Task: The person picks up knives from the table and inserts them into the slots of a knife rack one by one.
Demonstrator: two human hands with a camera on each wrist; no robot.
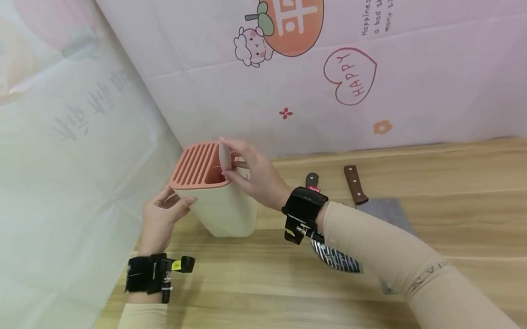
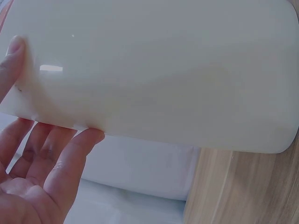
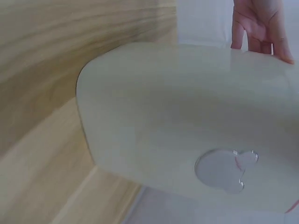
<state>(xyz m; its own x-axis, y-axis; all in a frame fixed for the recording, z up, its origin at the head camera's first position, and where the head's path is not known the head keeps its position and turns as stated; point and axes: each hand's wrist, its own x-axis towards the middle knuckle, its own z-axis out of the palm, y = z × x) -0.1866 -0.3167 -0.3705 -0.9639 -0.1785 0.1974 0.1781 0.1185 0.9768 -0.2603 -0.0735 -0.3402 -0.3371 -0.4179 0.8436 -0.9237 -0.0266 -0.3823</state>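
Note:
A cream knife holder (image 1: 227, 214) with a coral slotted top (image 1: 195, 164) stands upright on the wooden table. At its near left corner my left hand (image 1: 163, 213) grips the body just below the rim. The left wrist view shows the thumb (image 2: 17, 46) on one face and the fingers (image 2: 70, 154) against the adjoining side. Above the larger opening in the top, my right hand (image 1: 255, 174) pinches a pale, flat, rounded piece (image 1: 224, 156) between thumb and fingers. Its lower part is hidden, so its kind cannot be told. The right wrist view shows the holder's bear-shaped window (image 3: 222, 170).
Right of the holder lies a cleaver with a brown riveted handle (image 1: 354, 185) and wide blade (image 1: 390, 211). Beside it are a dark handle (image 1: 311, 181) and a striped metal piece (image 1: 337, 257), partly covered by my right arm. Printed cloth (image 1: 200, 31) hangs behind and left.

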